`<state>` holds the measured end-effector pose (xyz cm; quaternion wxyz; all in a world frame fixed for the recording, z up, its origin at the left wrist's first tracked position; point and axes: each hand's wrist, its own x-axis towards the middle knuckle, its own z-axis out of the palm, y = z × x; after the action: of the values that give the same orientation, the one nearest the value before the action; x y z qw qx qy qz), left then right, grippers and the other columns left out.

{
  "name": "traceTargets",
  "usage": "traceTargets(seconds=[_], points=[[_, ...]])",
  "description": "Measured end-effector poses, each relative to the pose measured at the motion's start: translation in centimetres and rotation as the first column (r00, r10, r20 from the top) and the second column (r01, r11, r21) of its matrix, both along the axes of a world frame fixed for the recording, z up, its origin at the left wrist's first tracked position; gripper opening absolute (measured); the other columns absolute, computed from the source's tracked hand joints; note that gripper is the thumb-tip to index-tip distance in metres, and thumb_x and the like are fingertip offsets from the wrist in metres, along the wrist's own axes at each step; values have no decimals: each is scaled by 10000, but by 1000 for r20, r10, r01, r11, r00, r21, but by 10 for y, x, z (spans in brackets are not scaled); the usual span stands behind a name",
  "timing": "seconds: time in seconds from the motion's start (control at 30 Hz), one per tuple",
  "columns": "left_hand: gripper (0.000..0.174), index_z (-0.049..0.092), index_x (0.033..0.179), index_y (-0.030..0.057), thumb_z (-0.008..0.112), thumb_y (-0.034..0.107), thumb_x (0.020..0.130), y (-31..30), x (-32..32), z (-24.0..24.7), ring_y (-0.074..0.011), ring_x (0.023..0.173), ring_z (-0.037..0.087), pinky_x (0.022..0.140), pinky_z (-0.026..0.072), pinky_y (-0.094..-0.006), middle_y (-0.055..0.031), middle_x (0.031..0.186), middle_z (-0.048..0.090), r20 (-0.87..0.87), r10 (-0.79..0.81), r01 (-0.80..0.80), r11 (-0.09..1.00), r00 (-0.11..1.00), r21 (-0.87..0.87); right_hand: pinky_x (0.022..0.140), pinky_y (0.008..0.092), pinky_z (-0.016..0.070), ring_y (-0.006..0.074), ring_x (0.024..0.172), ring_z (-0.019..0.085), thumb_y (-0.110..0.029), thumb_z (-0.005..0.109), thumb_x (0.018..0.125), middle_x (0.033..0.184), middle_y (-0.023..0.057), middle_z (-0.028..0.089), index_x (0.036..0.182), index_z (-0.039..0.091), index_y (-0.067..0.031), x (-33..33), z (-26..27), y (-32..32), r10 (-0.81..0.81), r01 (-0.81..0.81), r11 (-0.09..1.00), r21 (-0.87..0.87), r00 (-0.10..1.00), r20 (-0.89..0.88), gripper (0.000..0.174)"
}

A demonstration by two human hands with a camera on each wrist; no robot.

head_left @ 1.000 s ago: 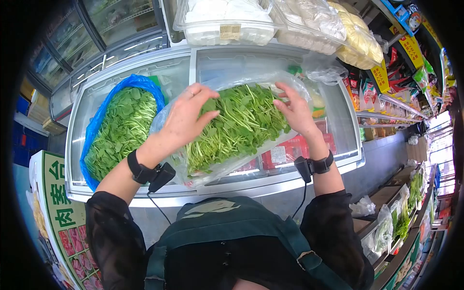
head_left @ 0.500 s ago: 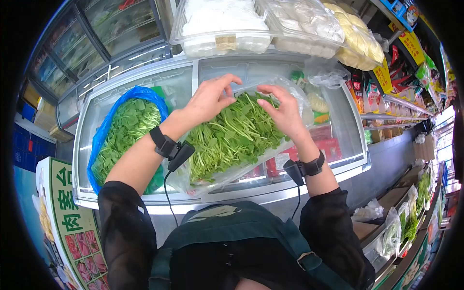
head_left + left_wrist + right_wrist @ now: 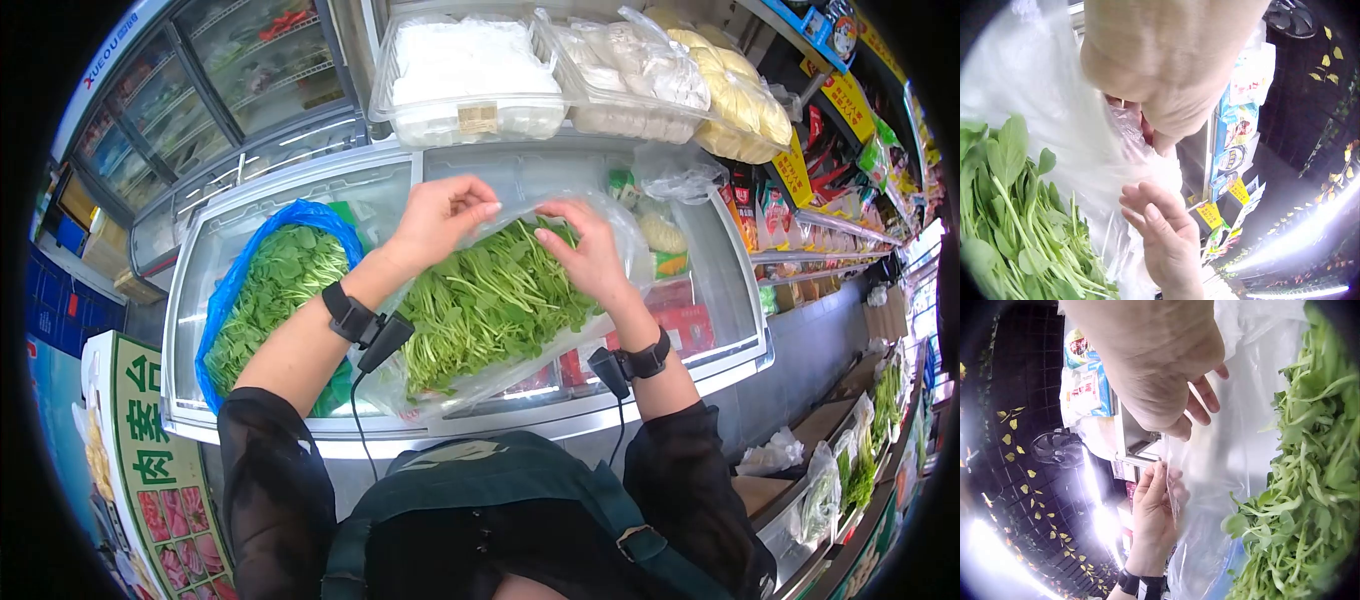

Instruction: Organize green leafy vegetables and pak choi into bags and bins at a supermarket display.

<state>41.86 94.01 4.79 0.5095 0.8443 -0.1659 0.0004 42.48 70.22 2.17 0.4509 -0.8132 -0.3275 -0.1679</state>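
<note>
The left hand [image 3: 447, 218] has left its place over the left part of the leafy greens [image 3: 495, 300] and is now at the far side of the clear plastic bag [image 3: 628, 240]. Its thumb and fingers, spread before, have come together and pinch the bag's rim. The right hand [image 3: 590, 250] has shifted inward from the far right corner, so the two hands are nearer each other. The head view has moved too: the chest freezer [image 3: 735, 362] sits lower, and "XUEOU" lettering [image 3: 110, 52] has come into view above the glass-door fridge [image 3: 190, 100].
</note>
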Motion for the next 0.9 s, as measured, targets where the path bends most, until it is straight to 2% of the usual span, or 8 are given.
traceTargets(seconds=[0.1, 0.17, 0.2, 0.27, 0.3, 0.4, 0.73, 0.9], points=[[133, 655, 968, 31, 633, 154, 923, 12, -2, 0, -89, 730, 607, 653, 481, -226, -48, 938, 682, 172, 64, -26, 976, 983, -215, 909, 333, 458, 247, 1018, 615, -73, 678, 822, 1080, 122, 658, 1084, 648, -25, -1, 1, -4, 12, -12, 1000, 3, 1000, -20, 268], [178, 650, 1028, 29, 610, 178, 940, 20, -20, 18, -95, 771, 636, 660, 502, -205, -57, 954, 687, -362, 79, -298, 741, 929, -602, 916, 328, 453, 244, 1026, 617, -73, 680, 822, 1074, 119, 664, 1073, 653, -23, -4, 3, -5, -15, 15, 1000, 7, 999, -31, 257], [178, 650, 1028, 29, 610, 178, 940, 26, -29, 21, -95, 771, 636, 660, 502, -205, -57, 954, 687, -362, 104, -318, 730, 926, -604, 916, 328, 453, 244, 1026, 617, -73, 680, 822, 1074, 119, 664, 1073, 653, -23, -3, 2, -6, 12, -12, 1000, 5, 999, -31, 257], [231, 630, 1088, 9, 577, 194, 959, 41, -47, 25, -109, 828, 654, 698, 529, -212, -76, 976, 689, -448, -92, -307, 605, 889, -734, 922, 322, 448, 236, 1035, 619, -76, 681, 824, 1072, 115, 669, 1067, 655, -19, -2, -2, -8, -13, 13, 1000, -11, 1000, -6, 250], [262, 613, 1112, -19, 548, 195, 974, 48, -54, 25, -121, 848, 656, 716, 538, -224, -100, 996, 686, -459, -107, -313, 593, 882, -742, 921, 348, 453, 286, 1034, 611, -101, 682, 821, 1068, 133, 668, 1056, 661, -34, -4, -1, -7, -17, 17, 1000, -3, 1000, -23, 246], [285, 605, 1130, -18, 531, 215, 983, 62, -82, 28, -130, 867, 657, 727, 538, -232, -117, 1025, 679, -457, -116, -328, 544, 882, -772, 923, 353, 453, 290, 1038, 612, -99, 686, 818, 1080, 132, 667, 1057, 660, -33, -5, -3, -5, -14, 13, 1000, -25, 998, -65, 250], [320, 592, 1172, -14, 534, 235, 978, 116, -181, 12, -184, 961, 648, 804, 524, -280, -143, 1101, 655, -451, -22, -401, 421, 892, -814, 955, 332, 429, 252, 1069, 604, -60, 673, 818, 1103, 131, 659, 1084, 658, -24, -38, 13, 31, 104, -121, 984, -127, 985, -135, 269], [323, 564, 1212, -18, 531, 200, 976, 172, -251, -21, -205, 1038, 615, 847, 511, -298, -144, 1195, 611, -404, 188, -437, 201, 895, -876, 964, 349, 421, 254, 1070, 596, -48, 680, 796, 1117, 123, 656, 1084, 656, -14, -77, 26, 63, 239, -277, 952, -130, 938, -252, 291]])
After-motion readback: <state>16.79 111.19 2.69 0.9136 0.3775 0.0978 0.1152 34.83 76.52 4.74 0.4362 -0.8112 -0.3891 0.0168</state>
